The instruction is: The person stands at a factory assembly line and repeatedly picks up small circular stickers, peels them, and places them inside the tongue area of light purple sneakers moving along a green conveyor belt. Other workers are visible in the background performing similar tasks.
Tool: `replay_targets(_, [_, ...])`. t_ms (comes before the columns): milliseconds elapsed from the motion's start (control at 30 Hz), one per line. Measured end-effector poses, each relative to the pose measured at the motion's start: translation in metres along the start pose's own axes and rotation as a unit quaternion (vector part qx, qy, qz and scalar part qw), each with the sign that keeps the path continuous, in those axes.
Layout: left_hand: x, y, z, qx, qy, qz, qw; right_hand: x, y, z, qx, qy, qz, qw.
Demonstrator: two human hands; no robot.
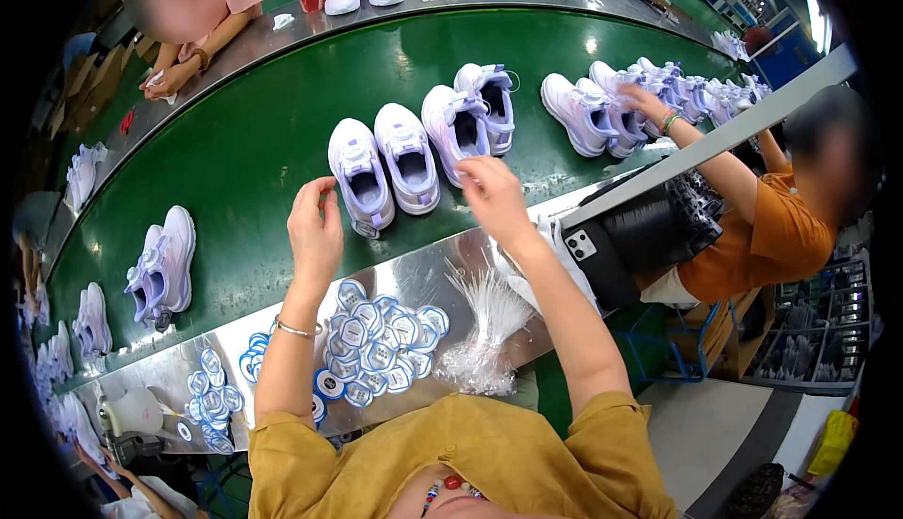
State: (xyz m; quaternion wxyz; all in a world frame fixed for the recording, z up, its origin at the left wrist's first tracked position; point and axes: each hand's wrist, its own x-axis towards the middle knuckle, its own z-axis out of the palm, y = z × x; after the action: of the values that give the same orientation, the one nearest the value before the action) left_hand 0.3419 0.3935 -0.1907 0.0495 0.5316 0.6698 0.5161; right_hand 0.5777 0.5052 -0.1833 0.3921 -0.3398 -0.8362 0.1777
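Two pairs of white and lilac sneakers stand in front of me on the green conveyor belt (pixel 254 157), heels toward me. My left hand (pixel 315 232) is just left of the leftmost sneaker (pixel 352 148), fingers loosely bent, thumb apart, with nothing visible in it. The sneaker beside it (pixel 404 138) has a small gap to its right. My right hand (pixel 499 197) reaches to the heel of the third sneaker (pixel 442 115), fingers bent and slightly apart; whether they touch it is unclear. The fourth sneaker (pixel 501 110) leans against the third.
Round blue-and-white tags (pixel 376 336) lie heaped on the metal ledge, beside a bundle of clear plastic strands (pixel 489 322). More sneakers (pixel 165 260) stand left; others line up right, where a co-worker's hand (pixel 644 103) touches them. A metal bar (pixel 734 129) slants nearby. Another person stands across.
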Motion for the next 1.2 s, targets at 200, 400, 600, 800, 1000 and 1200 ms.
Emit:
replay_targets(200, [-0.027, -0.012, 0.002, -0.011, -0.069, -0.066, 0.995, -0.021, 0.003, -0.027, -0.001, 0.0, 0.087, 0.996])
replay_targets(400, [-0.042, -0.014, 0.025, 0.057, -0.132, -0.108, 0.984, -0.031, -0.033, 0.003, 0.059, -0.076, 0.041, 0.995])
replay_targets(600, [-0.046, -0.055, 0.015, -0.028, -0.115, -0.095, 0.988, -0.037, -0.052, 0.035, 0.126, -0.091, 0.049, 0.987])
replay_targets(800, [-0.048, -0.05, -0.001, 0.061, -0.131, -0.018, 0.989, -0.046, -0.057, -0.039, 0.116, -0.035, 0.139, 0.983])
replay_targets(1000, [-0.044, -0.048, 0.022, 0.12, -0.132, -0.12, 0.977, -0.094, -0.063, -0.157, 0.008, 0.076, 0.184, 0.98])
replay_targets(1200, [-0.051, -0.061, -0.004, 0.069, -0.135, -0.064, 0.986, -0.189, -0.048, -0.157, -0.302, -0.07, 0.154, 0.938])
